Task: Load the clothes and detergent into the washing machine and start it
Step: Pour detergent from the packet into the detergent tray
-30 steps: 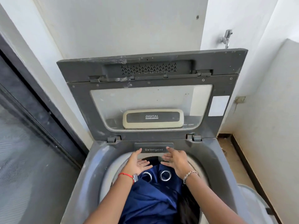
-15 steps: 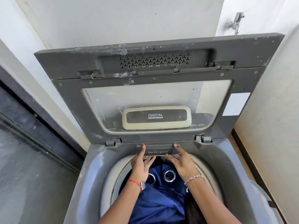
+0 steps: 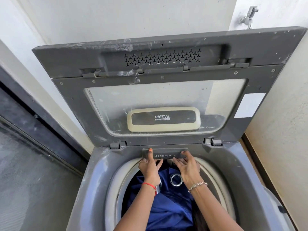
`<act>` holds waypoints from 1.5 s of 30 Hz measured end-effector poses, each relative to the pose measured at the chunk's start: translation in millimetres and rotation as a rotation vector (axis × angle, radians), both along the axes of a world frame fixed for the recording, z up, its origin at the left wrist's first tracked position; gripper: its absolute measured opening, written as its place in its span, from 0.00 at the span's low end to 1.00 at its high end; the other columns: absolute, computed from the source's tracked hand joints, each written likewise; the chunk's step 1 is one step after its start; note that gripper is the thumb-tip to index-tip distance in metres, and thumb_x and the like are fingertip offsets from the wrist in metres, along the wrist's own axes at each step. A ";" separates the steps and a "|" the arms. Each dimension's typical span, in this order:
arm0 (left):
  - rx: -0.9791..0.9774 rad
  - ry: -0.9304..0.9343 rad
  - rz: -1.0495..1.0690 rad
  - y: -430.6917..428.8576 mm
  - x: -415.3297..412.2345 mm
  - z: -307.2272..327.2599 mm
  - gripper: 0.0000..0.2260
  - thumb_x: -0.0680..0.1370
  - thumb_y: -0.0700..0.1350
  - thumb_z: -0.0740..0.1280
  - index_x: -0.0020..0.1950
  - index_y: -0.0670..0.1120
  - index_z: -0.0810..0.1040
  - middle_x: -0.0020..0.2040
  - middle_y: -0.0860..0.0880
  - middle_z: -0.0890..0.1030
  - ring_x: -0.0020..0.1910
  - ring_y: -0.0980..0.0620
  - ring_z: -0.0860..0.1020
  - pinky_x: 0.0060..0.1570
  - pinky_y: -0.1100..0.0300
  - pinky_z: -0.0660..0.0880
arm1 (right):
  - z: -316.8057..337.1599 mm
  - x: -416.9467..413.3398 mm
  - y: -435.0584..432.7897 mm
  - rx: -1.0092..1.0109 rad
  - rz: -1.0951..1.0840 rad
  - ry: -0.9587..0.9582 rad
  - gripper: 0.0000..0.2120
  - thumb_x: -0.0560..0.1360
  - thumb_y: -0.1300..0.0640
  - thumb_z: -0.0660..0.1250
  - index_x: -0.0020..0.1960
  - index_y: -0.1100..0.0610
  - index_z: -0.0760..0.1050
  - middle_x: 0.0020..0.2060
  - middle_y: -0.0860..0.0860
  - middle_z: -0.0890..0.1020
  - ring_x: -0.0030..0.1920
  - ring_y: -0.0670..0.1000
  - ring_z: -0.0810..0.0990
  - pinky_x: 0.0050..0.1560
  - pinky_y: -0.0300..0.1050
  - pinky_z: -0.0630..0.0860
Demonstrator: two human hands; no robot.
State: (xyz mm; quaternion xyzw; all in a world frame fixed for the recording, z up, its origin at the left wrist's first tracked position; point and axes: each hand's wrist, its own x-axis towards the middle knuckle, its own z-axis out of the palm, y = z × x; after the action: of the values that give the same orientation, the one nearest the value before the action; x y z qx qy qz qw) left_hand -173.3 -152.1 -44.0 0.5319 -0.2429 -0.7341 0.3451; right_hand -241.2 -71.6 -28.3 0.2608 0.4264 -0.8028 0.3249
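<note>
Two hands at work on one top-loading washing machine (image 3: 93, 177), lid raised.

Item 1: lid (image 3: 166, 75), one, tipped back towards the wall, which leaves the tub mouth and the rear ledge free to reach. One glass window in it; one cream-framed badge reading "DIGITAL" (image 3: 164, 119) shows through the glass.

Item 2: detergent drawer (image 3: 165, 155), one, labelled "Detergent", set in the rear ledge just behind the tub opening. It looks closed or nearly so; judged to be the part in hand, gripped at both ends so that it slides out evenly. No detergent in view.

Item 3: left hand (image 3: 150, 167), thumb laid over the drawer's left end, fingers curled beneath its lower edge: grasping the drawer. One red thread at the wrist.

Item 4: right hand (image 3: 187, 167), thumb pressed on the drawer's right end, fingers tucked under: likewise grasping the drawer. One beaded bracelet at the wrist.

Item 5: blue cloth (image 3: 170, 207), one bundle, already down in the tub under both forearms. Metal eyelets (image 3: 176, 180): one plain, a second partly hidden by the left wrist. Something dark lies beside it at the right, too obscured to name.

Item 6: wall tap (image 3: 249, 16), one, upper right, untouched
</note>
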 end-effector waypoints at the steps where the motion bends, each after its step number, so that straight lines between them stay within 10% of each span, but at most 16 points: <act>1: -0.003 0.000 0.019 1.1 -0.8 4.7 0.14 0.76 0.46 0.68 0.52 0.34 0.72 0.46 0.38 0.73 0.53 0.40 0.75 0.32 0.57 0.81 | 0.0 2.2 -1.4 -0.005 -0.020 -0.006 0.08 0.72 0.70 0.64 0.36 0.63 0.70 0.33 0.57 0.70 0.34 0.55 0.72 0.37 0.48 0.82; 6: 0.029 -0.057 0.046 14.9 6.6 12.6 0.10 0.77 0.44 0.67 0.48 0.37 0.73 0.40 0.42 0.71 0.48 0.45 0.72 0.44 0.50 0.80 | -1.8 15.1 8.6 -0.024 -0.016 -0.028 0.07 0.73 0.66 0.65 0.36 0.63 0.71 0.34 0.56 0.69 0.36 0.54 0.71 0.47 0.52 0.81; 13: 0.040 -0.041 0.021 28.6 36.6 -1.4 0.08 0.77 0.44 0.66 0.42 0.40 0.73 0.44 0.42 0.73 0.51 0.44 0.73 0.32 0.57 0.81 | -12.3 41.7 34.8 -0.064 0.071 -0.029 0.04 0.72 0.64 0.67 0.43 0.63 0.72 0.41 0.61 0.74 0.44 0.58 0.78 0.44 0.47 0.81; 18: 0.053 -0.015 -0.022 37.4 40.4 4.6 0.08 0.78 0.43 0.65 0.42 0.40 0.73 0.46 0.42 0.74 0.54 0.43 0.73 0.38 0.57 0.80 | -15.9 34.0 35.1 0.009 0.098 -0.022 0.18 0.70 0.59 0.71 0.54 0.65 0.68 0.49 0.65 0.75 0.48 0.61 0.80 0.53 0.52 0.77; 26: 0.148 -0.031 -0.240 30.4 49.1 12.2 0.21 0.78 0.46 0.64 0.66 0.34 0.67 0.65 0.35 0.70 0.60 0.41 0.72 0.59 0.48 0.72 | 1.0 19.7 59.8 0.104 0.371 0.019 0.22 0.71 0.58 0.70 0.58 0.69 0.65 0.49 0.66 0.74 0.46 0.61 0.78 0.43 0.52 0.80; 33: 0.254 -0.208 -0.916 63.3 33.7 62.7 0.23 0.78 0.46 0.64 0.66 0.32 0.67 0.50 0.36 0.77 0.55 0.40 0.73 0.61 0.47 0.67 | 50.7 2.7 144.3 0.071 0.508 0.059 0.12 0.75 0.63 0.62 0.55 0.70 0.72 0.45 0.65 0.80 0.45 0.62 0.80 0.35 0.50 0.81; 37: 0.091 -0.077 -1.249 103.7 -18.1 123.5 0.15 0.80 0.45 0.58 0.56 0.36 0.76 0.46 0.39 0.84 0.50 0.44 0.80 0.48 0.52 0.72 | 100.9 -22.6 223.8 0.022 0.420 0.156 0.14 0.71 0.64 0.64 0.54 0.70 0.75 0.49 0.67 0.82 0.44 0.62 0.84 0.38 0.51 0.81; 45: -0.300 0.042 -1.682 231.7 -134.2 234.9 0.10 0.79 0.42 0.59 0.53 0.39 0.78 0.51 0.40 0.83 0.45 0.46 0.82 0.52 0.52 0.75 | 206.9 -80.1 405.1 0.038 -0.013 0.462 0.14 0.71 0.65 0.60 0.54 0.71 0.74 0.44 0.65 0.83 0.41 0.62 0.84 0.38 0.52 0.82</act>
State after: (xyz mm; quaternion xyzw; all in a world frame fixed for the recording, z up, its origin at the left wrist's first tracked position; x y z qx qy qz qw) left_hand -307.5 79.6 191.0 0.1095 -0.6453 -0.7158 -0.2434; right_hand -321.2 333.5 178.5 0.0789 0.5027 -0.8352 0.2085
